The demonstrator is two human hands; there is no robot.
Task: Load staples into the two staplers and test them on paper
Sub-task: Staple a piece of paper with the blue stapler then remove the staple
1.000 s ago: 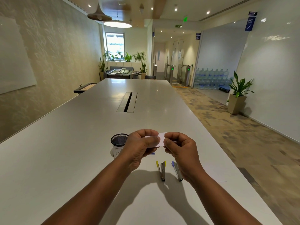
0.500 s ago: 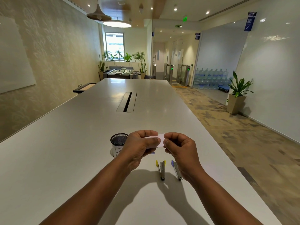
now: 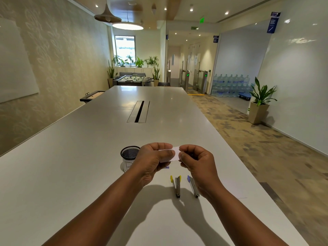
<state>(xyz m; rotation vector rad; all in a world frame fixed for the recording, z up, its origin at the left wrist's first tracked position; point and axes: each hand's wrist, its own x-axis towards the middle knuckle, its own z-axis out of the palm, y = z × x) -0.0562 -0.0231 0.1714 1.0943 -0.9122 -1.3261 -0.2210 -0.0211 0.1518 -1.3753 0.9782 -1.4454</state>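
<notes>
Staplers both lie on the table, side by side and apart — yellow stapler left, blue stapler partly behind the right wrist. Left hand and right hand are raised above them, each pinching one end of a small white box — contents can't be told. Mesh cup stands just left of the left hand.

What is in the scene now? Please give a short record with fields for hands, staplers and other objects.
left hand: grips a small white box
right hand: fingers at the box's right end
yellow stapler: open, lying on the table
blue stapler: lying right of the yellow one
mesh cup: on the table, left of the hands
paper sheet: flat, right of the staplers
</notes>
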